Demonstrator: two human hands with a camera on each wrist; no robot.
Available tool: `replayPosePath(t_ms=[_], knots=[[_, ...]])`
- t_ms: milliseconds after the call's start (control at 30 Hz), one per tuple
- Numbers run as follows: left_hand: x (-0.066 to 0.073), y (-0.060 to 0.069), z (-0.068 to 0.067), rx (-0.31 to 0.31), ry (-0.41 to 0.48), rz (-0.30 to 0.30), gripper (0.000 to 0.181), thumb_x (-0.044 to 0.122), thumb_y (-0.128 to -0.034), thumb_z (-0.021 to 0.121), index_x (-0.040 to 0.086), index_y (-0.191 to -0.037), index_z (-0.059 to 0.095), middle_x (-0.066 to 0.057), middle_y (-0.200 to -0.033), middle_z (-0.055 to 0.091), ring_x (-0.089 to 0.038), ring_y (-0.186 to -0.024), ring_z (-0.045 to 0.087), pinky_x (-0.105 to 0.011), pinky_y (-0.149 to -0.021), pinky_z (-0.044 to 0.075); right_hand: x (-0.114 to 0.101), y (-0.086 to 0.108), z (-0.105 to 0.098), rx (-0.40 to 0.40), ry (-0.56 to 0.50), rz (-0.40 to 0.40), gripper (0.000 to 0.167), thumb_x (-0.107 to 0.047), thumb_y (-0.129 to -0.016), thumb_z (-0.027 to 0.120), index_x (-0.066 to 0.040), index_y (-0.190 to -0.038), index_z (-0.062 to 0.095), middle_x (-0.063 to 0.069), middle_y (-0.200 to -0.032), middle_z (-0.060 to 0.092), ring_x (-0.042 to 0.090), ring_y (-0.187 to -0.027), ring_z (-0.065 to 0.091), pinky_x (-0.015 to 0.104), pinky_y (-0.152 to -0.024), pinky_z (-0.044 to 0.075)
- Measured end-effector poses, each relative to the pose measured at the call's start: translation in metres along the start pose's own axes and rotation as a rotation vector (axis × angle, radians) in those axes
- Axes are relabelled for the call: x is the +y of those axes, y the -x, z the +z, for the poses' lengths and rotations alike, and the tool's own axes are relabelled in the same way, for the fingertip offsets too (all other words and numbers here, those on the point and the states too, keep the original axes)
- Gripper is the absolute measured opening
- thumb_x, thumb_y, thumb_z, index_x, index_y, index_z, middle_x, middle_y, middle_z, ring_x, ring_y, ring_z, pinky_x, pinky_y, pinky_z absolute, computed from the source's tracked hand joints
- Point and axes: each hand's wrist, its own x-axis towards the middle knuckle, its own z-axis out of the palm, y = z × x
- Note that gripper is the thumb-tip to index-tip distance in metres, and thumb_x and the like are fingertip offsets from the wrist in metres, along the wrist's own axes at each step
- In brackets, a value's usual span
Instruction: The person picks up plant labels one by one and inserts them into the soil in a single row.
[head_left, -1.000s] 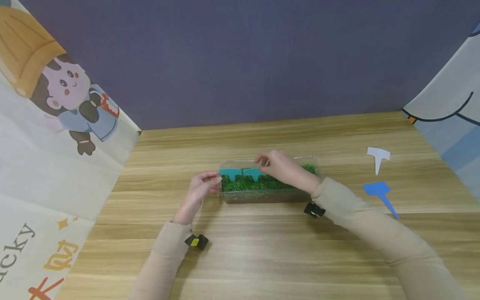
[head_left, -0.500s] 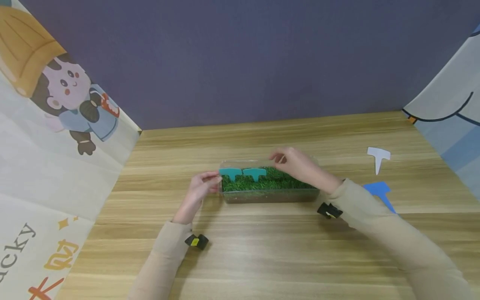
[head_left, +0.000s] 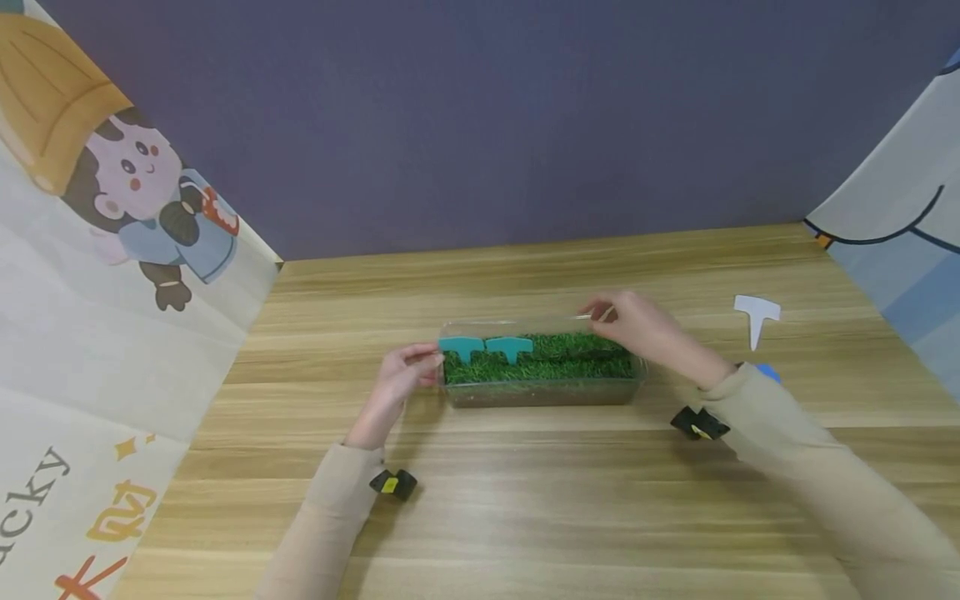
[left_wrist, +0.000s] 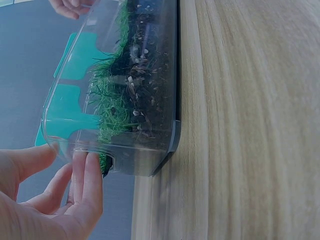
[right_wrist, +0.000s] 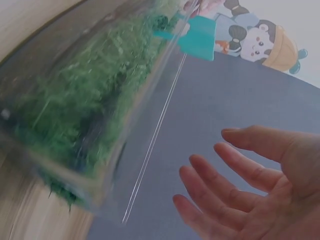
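Apart, hands [head_left: 397,375] [head_left: 636,325] near opposite ends of planter [head_left: 540,393]

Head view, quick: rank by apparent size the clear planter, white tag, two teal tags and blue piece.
1. Clear planter
2. White tag
3. Left teal tag and right teal tag: too alike to rank
4. Blue piece, partly hidden by the right sleeve

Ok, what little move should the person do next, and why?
Maybe reach the right grip toward the white tag. That grip holds nothing, two teal tags stand in the left part of the grass, there looks to be room to their right, and the white one lies on the table.
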Motion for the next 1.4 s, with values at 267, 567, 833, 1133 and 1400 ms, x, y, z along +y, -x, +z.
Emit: replayPosePath(t_ms=[267, 567, 833, 1133, 1400], knots=[[-0.001, 0.0, 0.0, 0.0, 0.0, -0.002, 0.033, 0.005, -0.0825, 0.059, -0.004, -0.114, 0.053, -0.02, -0.107, 0.058, -0.017, -0.073, 0.057, -0.036, -0.08, 0.05, 0.015, 0.011, -0.012, 0.012, 0.008, 0.035, 0.024, -0.007, -0.085, 0.055, 0.003, -0.107, 0.058, 0.016, -0.092, 0.061, 0.029, -0.082, 0.058, 0.04, -0.069, 0.05], [0.0, 0.0, -0.001, -0.008, -0.002, -0.002, 0.034, 0.005, -0.0827, 0.058, -0.004, -0.115, 0.052, -0.019, -0.108, 0.057, -0.016, -0.074, 0.057, -0.038, -0.082, 0.049, 0.035, 0.024, -0.024, 0.022, 0.008, 0.082, 0.025, -0.01, -0.087, 0.052, 0.003, -0.109, 0.056, 0.02, -0.095, 0.06, 0.034, -0.086, 0.056, 0.041, -0.068, 0.048], [0.0, 0.002, -0.002, -0.011, 0.011, 0.003, 0.033, 0.007, -0.082, 0.06, -0.003, -0.113, 0.054, -0.017, -0.106, 0.058, -0.018, -0.077, 0.057, -0.037, -0.082, 0.05, 0.049, 0.033, -0.031, 0.027, 0.037, 0.106, 0.029, -0.012, -0.088, 0.053, 0.006, -0.11, 0.054, 0.024, -0.096, 0.058, 0.038, -0.087, 0.055, 0.043, -0.069, 0.047], [0.0, 0.001, -0.001, -0.007, 0.007, -0.005, 0.033, 0.006, -0.083, 0.059, -0.003, -0.115, 0.053, -0.019, -0.108, 0.057, -0.017, -0.076, 0.056, -0.039, -0.083, 0.048, 0.069, 0.043, -0.034, 0.025, 0.079, 0.148, 0.028, -0.012, -0.086, 0.053, 0.007, -0.107, 0.055, 0.024, -0.093, 0.059, 0.04, -0.085, 0.055, 0.046, -0.067, 0.047], [-0.001, 0.0, -0.001, -0.012, -0.002, -0.012, 0.034, 0.007, -0.083, 0.058, -0.002, -0.116, 0.052, -0.017, -0.108, 0.057, -0.016, -0.076, 0.056, -0.034, -0.08, 0.05, 0.089, 0.05, -0.036, 0.018, 0.109, 0.171, 0.027, -0.01, -0.085, 0.054, 0.009, -0.104, 0.055, 0.024, -0.088, 0.059, 0.042, -0.082, 0.055, 0.047, -0.066, 0.048]])
